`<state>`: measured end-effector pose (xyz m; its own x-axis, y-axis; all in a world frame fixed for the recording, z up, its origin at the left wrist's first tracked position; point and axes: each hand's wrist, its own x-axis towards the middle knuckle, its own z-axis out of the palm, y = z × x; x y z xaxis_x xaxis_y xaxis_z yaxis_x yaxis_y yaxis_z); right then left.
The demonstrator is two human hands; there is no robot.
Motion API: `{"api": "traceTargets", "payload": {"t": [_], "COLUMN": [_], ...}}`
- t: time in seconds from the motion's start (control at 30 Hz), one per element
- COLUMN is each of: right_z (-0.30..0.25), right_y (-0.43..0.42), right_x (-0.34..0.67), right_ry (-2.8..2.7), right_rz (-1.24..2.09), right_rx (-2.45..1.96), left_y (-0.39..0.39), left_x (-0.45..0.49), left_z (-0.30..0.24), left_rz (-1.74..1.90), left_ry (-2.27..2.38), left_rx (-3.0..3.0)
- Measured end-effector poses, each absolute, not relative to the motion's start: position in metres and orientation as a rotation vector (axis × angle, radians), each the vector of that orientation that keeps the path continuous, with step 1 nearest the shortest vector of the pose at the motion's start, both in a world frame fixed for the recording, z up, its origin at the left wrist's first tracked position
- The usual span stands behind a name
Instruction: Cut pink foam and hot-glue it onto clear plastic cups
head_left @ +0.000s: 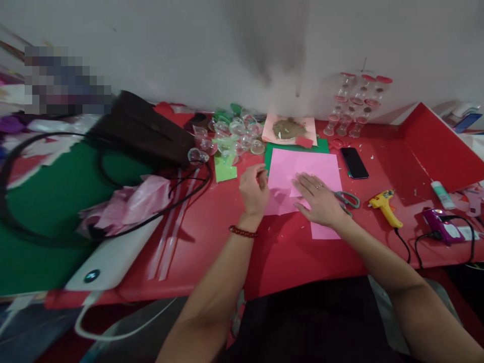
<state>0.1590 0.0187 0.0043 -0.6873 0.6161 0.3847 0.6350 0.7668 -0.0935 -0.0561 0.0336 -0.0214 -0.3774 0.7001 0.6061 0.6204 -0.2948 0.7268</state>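
There are two hands, one left hand (254, 189) and one right hand (319, 201); one beaded bracelet (243, 232); one ring (319, 186); one phone (354, 162); one yellow glue gun (387, 207); one pair of scissors (340, 195); one white-and-green tube (442, 195); one purple device (446, 228); three columns of clear cups (357, 108) standing side by side; more than ten loose clear cups (238, 131), too heaped for an exact count; at least two bright pink sheets (302, 166), their overlap hiding the exact number; one brown mound (289, 128); two translucent strips (172, 247); one white slab (117, 257); one light-green piece (226, 173).
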Motion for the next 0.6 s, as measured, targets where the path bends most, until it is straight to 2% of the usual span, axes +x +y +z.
{"api": "traceTargets", "payload": {"t": [0.4, 0.6], "right_z": [-0.009, -0.011], "right_y": [0.023, 0.024], "right_x": [0.158, 0.156], "right_ry": [-2.538, -2.531], "right_rz": [-0.098, -0.080], "right_rx": [-0.980, -0.980], "left_y": [0.035, 0.048], "left_x": [-0.050, -0.056], "left_z": [-0.021, -0.035], "left_rz": [1.537, 1.573], "left_ry": [1.650, 1.501], "left_rx": [1.291, 1.219]}}
